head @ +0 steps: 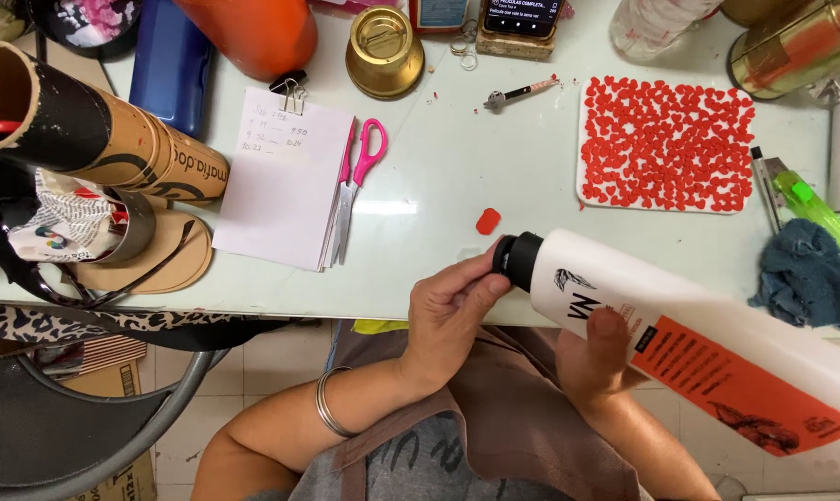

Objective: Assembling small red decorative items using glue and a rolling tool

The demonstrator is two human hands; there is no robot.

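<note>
Over the table edge, left hand pinches the black cap; right hand grips the white bottle.

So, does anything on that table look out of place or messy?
One red blob lies alone on the table, apart from the mat packed with small red pieces. Tiny red crumbs are scattered near the gold tin. The bottle lies tipped sideways between both hands.
</note>
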